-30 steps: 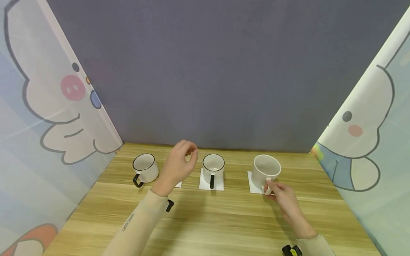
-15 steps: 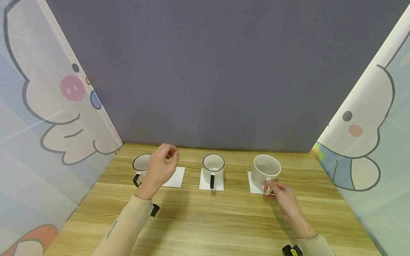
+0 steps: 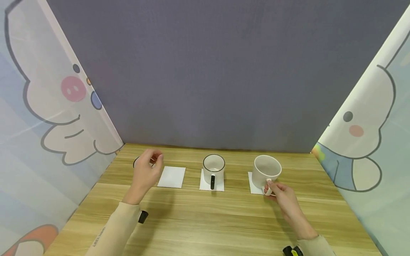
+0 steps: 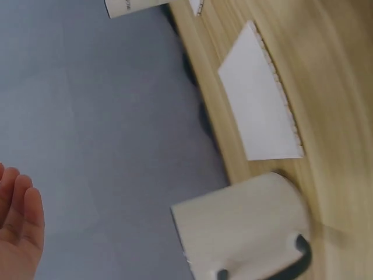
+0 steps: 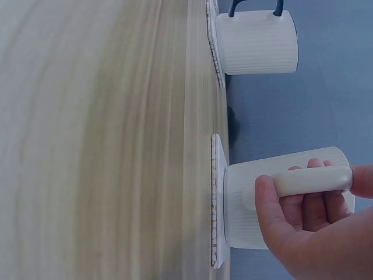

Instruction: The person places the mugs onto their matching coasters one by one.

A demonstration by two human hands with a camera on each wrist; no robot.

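My right hand [image 3: 288,204] pinches the handle of an all-white mug [image 3: 261,177], which stands upright on a white square coaster [image 3: 254,188] at the right. In the right wrist view, thumb and fingers close around that handle [image 5: 312,181]. My left hand [image 3: 145,177] hovers at the left with loosely bent fingers and holds nothing. It hides most of a black-rimmed white mug in the head view; the left wrist view shows this mug [image 4: 245,224] with its black handle, standing on bare wood. Beside it lies a bare white coaster [image 3: 172,177].
Another black-rimmed mug [image 3: 208,174] stands on a middle coaster [image 3: 219,186], its black handle toward me. The wooden table [image 3: 208,224] ends at a grey back panel [image 3: 205,78]. Cartoon-printed sheets [image 3: 362,149] flank both sides.
My left hand has moved left, from beside the middle mug across the bare coaster to in front of the left mug. The right hand and its mug have stayed still.
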